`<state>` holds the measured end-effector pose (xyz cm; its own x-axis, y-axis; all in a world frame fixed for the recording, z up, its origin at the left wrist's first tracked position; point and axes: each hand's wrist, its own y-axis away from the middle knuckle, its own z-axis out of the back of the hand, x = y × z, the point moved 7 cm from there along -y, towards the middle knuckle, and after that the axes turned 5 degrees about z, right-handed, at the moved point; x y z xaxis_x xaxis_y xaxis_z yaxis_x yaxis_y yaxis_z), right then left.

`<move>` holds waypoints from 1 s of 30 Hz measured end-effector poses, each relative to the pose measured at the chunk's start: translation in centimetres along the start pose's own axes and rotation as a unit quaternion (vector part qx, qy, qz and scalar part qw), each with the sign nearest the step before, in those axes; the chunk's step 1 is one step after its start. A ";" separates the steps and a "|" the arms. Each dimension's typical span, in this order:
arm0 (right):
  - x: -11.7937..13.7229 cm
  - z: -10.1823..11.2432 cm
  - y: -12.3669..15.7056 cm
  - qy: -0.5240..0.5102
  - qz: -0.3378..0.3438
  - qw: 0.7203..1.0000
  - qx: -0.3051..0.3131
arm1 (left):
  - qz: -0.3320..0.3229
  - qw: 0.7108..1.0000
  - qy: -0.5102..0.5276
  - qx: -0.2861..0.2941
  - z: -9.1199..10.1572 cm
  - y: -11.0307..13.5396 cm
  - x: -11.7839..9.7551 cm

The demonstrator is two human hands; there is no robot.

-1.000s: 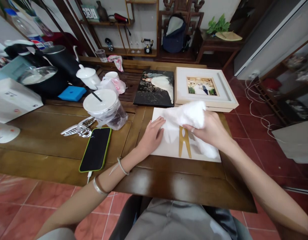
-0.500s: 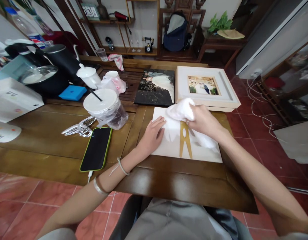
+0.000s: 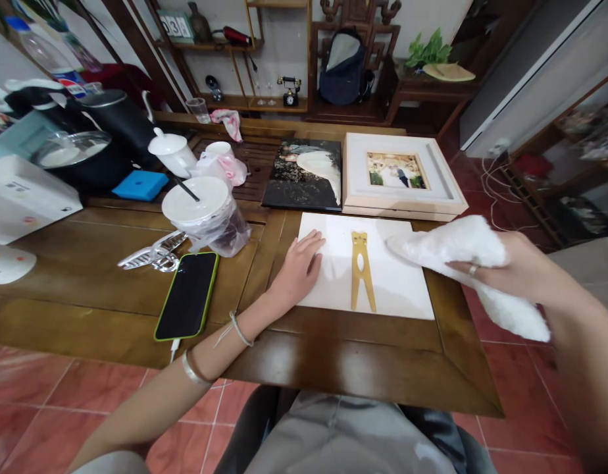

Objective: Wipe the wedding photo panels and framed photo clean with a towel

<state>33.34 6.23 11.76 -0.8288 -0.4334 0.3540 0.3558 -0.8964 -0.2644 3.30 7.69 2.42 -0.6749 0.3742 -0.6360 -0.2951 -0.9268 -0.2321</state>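
A white board (image 3: pixel 397 283) with a gold stand piece (image 3: pixel 362 270) on it lies on the wooden table (image 3: pixel 111 263). My left hand (image 3: pixel 299 270) rests flat on the board's left edge, fingers stretched out. My right hand (image 3: pixel 516 266) is closed on a fluffy white cloth (image 3: pixel 462 250), held off the board's right side, past the table's right edge. Behind the board lie a dark photo print (image 3: pixel 306 174) and a white picture frame (image 3: pixel 400 174).
A black phone in a green case (image 3: pixel 188 296) lies left of my arm, with a hair clip (image 3: pixel 153 253) and a lidded cup in a plastic bag (image 3: pixel 205 210) behind it. Teaware, a kettle and boxes crowd the left. Red tiled floor surrounds the table.
My right hand has lifted the cloth off the board and swung it right, uncovering the gold stand piece. My left hand has stayed on the board.
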 end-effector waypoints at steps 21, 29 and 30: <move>9.2 -6.4 1.2 0.135 0.148 0.964 0.173 | -0.006 1.000 0.005 -0.016 0.1 0.1 0.2; 11.8 -4.3 7.0 0.001 0.170 0.963 0.210 | -0.004 1.000 0.005 -0.010 0.1 0.1 0.0; 10.9 -3.9 6.8 -0.013 0.147 0.970 0.193 | -0.004 1.000 0.004 -0.009 0.1 0.1 0.0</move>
<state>25.04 -4.20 10.35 -0.6576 -0.6731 0.3384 0.7144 -0.6997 -0.0033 3.16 7.60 2.49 -0.6672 0.3811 -0.6400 -0.2883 -0.9244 -0.2499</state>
